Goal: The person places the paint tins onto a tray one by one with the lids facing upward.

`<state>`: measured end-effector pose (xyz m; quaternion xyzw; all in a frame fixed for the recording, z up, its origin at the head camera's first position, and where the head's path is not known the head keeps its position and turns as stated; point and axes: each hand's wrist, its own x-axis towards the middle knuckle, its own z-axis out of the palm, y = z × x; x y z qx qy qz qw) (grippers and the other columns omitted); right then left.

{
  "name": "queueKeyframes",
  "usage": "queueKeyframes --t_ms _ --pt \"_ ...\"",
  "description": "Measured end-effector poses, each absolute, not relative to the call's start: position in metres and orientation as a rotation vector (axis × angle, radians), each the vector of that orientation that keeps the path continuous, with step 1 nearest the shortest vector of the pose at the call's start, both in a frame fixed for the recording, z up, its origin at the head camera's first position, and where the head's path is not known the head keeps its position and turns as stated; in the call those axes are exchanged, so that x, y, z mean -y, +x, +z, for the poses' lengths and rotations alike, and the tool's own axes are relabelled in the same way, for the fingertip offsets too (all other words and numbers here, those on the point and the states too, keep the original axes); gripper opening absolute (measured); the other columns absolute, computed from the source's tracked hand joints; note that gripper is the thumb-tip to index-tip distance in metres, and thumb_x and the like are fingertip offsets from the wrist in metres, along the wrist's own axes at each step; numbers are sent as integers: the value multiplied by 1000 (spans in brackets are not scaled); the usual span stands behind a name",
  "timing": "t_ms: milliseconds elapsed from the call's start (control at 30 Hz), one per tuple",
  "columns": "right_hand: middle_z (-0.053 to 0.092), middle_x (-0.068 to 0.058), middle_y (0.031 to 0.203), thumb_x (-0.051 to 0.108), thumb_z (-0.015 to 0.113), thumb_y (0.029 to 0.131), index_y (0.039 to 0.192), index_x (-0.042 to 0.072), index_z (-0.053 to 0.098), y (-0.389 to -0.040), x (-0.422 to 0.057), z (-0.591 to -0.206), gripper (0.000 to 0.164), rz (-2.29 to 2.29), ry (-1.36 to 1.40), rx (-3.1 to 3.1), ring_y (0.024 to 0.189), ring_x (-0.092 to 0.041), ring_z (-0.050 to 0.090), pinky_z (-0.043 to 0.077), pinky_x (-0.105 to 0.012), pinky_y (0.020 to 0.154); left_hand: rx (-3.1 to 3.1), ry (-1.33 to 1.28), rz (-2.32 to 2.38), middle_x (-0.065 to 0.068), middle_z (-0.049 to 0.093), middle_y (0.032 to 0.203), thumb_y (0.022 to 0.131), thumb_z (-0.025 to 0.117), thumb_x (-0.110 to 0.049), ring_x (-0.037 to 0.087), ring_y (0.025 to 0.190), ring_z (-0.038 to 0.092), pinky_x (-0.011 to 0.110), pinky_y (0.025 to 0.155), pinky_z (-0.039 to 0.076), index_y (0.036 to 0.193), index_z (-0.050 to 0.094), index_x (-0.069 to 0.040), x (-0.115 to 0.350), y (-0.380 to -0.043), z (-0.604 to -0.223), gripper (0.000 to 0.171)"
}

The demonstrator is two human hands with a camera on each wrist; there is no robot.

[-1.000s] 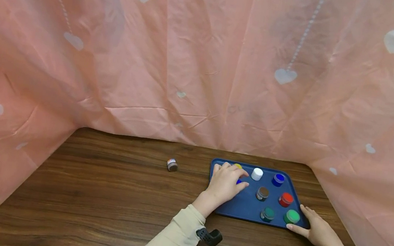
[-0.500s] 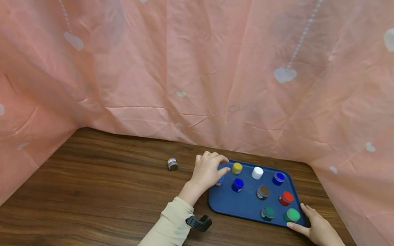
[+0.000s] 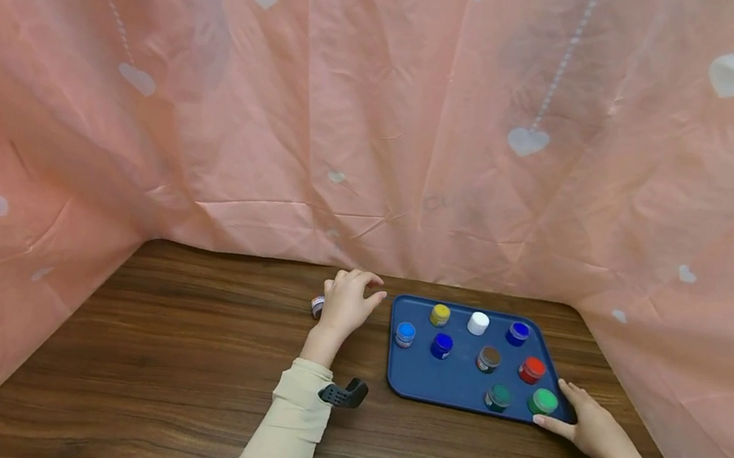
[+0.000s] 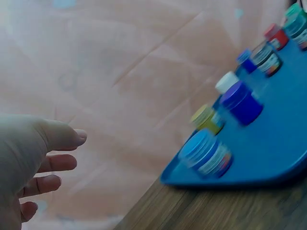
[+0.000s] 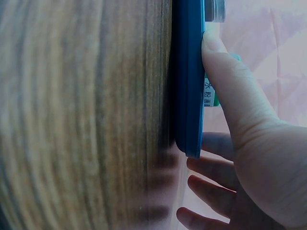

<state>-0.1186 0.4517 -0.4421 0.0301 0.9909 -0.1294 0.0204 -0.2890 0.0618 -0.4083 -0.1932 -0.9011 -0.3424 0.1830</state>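
Observation:
My left hand (image 3: 344,306) is over the table left of the tray, fingers bent loosely with nothing between them. Partly hidden behind it, a small paint jar (image 3: 317,306) lies on its side on the wood. With thumb and fingers on either side of the near right corner, my right hand (image 3: 598,430) holds the blue tray (image 3: 458,384). A bright green jar (image 3: 542,401) stands close to that thumb. Nearest to the left hand on the tray is a light blue jar (image 4: 206,153). Yellow (image 3: 440,315) and dark blue jars (image 3: 441,346) stand beside it.
Also on the tray are a white jar (image 3: 477,323), a brown jar (image 3: 488,359), a red jar (image 3: 532,370), a dark green jar (image 3: 498,397) and another blue jar (image 3: 517,333). A pink curtain (image 3: 378,145) hangs around the wooden table (image 3: 169,358).
My left hand has moved left from above the tray to the table by the lying jar, uncovering the light blue, dark blue and yellow jars. The right hand stays at the tray corner.

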Motion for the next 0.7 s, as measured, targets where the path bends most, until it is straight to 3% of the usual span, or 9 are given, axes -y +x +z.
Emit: queueKeyframes --t_ms 433,700 --pt "31 -48 139 59 67 82 141 -17 35 -118 -451 -442 101 -396 105 -3056 124 -66 33 35 -72 94 2594 -321 -1111 6 68 118 89 70 -34 33 114 55 52 91 33 111 71 -16 -15 -309 -421 28" --pt "32 -47 139 58 68 81 140 -17 36 -119 -451 -441 101 -393 97 -3072 123 -66 34 36 -71 93 2639 -222 -1144 6 67 121 91 68 -29 35 120 52 55 93 33 113 70 -18 8 -317 -431 25"
